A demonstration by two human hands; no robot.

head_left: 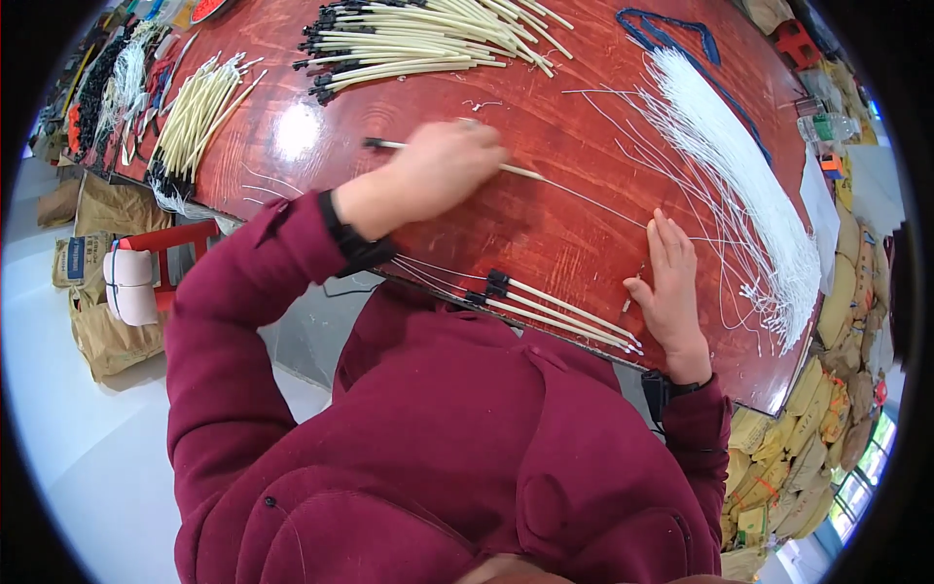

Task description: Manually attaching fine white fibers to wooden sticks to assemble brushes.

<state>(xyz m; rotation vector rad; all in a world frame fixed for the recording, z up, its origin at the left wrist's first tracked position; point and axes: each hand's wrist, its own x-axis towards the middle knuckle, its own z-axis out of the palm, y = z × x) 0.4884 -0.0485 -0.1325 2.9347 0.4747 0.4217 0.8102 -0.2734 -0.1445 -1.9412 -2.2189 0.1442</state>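
Both hands rest on a polished reddish-brown tabletop (545,229). Left hand (433,175) is closed over a thin cream tube with a black end cap (384,144), which lies flat across the wood and sticks out on both sides of the fist; a fine white string (593,200) trails from its right end. Right hand (671,287) lies open and flat, palm down, fingers together, holding nothing, just beside a few finished cream tubes with black caps (555,311) that sit at the near edge of the tabletop. To the right of that hand a thick bundle of white strings (749,185) runs toward the right edge, with a dark blue cord (671,29) beyond it. Bare wood lies open between the two hands. At the far side lies a large heap of cream tubes (428,39), and a smaller heap (199,112) sits near the left edge. Beyond the tabletop, tan sacks (827,389) are stacked on the right, a red stool (161,243) stands on the left, and the floor is pale.
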